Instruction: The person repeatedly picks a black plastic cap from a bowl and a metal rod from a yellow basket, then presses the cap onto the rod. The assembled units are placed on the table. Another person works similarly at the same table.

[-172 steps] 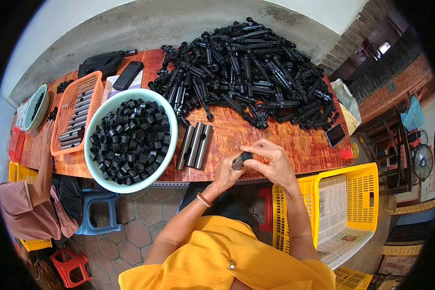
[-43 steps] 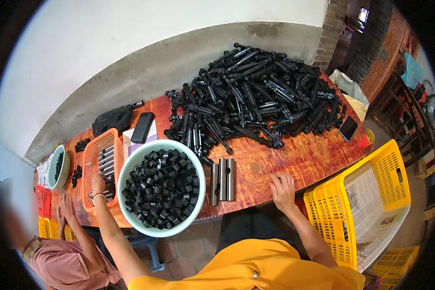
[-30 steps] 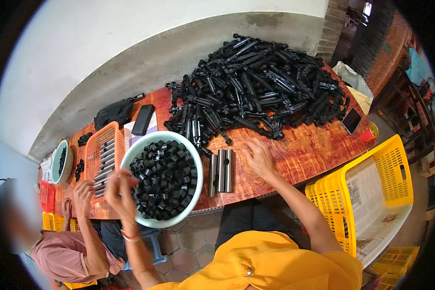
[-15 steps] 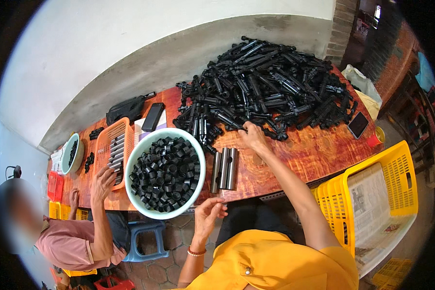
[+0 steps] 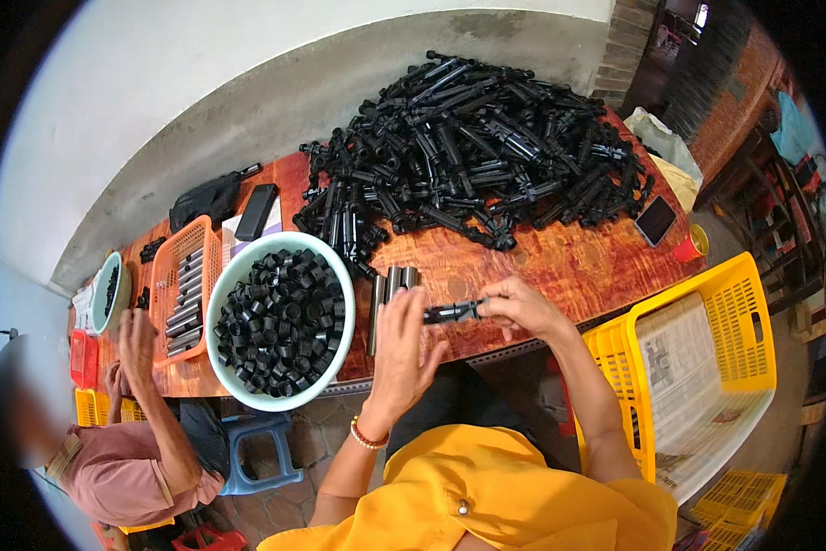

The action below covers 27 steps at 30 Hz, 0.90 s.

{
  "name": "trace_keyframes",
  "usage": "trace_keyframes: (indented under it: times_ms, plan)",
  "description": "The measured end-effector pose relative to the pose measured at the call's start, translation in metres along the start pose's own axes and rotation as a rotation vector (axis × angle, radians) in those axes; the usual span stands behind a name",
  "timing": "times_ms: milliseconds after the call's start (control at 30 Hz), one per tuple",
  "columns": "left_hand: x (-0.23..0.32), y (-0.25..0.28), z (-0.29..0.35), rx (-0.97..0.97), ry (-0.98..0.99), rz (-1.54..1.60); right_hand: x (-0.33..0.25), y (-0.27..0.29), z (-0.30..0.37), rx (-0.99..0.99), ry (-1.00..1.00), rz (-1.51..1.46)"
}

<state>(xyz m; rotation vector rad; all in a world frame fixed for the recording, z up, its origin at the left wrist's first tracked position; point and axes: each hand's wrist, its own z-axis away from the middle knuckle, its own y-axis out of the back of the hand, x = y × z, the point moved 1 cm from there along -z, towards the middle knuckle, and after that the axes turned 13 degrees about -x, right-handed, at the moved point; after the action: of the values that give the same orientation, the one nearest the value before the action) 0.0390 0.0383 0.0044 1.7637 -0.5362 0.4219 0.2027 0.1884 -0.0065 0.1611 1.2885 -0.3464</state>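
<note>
In my right hand (image 5: 523, 309) a slim black plastic tube-shaped part (image 5: 449, 313) is pinched by one end, level above the table's front edge. My left hand (image 5: 401, 354) is raised at the part's other end, fingers stretched and thumb apart; whether it touches the part I cannot tell. Shiny metal tubes (image 5: 375, 317) lie on the wooden table just behind my left hand, partly hidden by it. Beyond them spreads a big heap of similar black parts (image 5: 486, 147). Left of my hand stands a pale green basin (image 5: 213, 340) full of short black rings (image 5: 284, 317).
An orange basket (image 5: 213, 266) holds metal tubes, with a co-worker's hand (image 5: 137, 342) beside it. A dark phone-like device (image 5: 258, 211) and black bag (image 5: 203, 202) lie behind. At right are a phone (image 5: 655, 221), a red cup (image 5: 691, 246) and a yellow crate (image 5: 762, 331) lined with newspaper.
My right hand has drawn a black part from the heap's near edge toward me. My left hand has risen and its curled fingers have straightened. The co-worker's hand has moved off the orange basket.
</note>
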Motion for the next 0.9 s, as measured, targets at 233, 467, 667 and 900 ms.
trace_keyframes:
  times_ms: [233, 467, 667, 900]
  plan:
    - [-0.007, -0.043, 0.019, -0.257, 0.144, 0.343, 0.023, -0.030, 0.021, 0.020, 0.247, -0.183]
    - [0.009, -0.066, 0.034, -0.173, 0.196, 0.607, 0.076, -0.075, 0.007, 0.271, 0.371, -0.485]
    - [-0.026, -0.050, 0.052, 0.190, 0.349, 0.376, 0.064, -0.060, 0.010, 0.429, 0.429, -0.620]
    - [-0.067, -0.057, 0.065, 0.234, 0.475, -0.195, 0.078, -0.075, 0.008, 0.398, 0.227, -0.573]
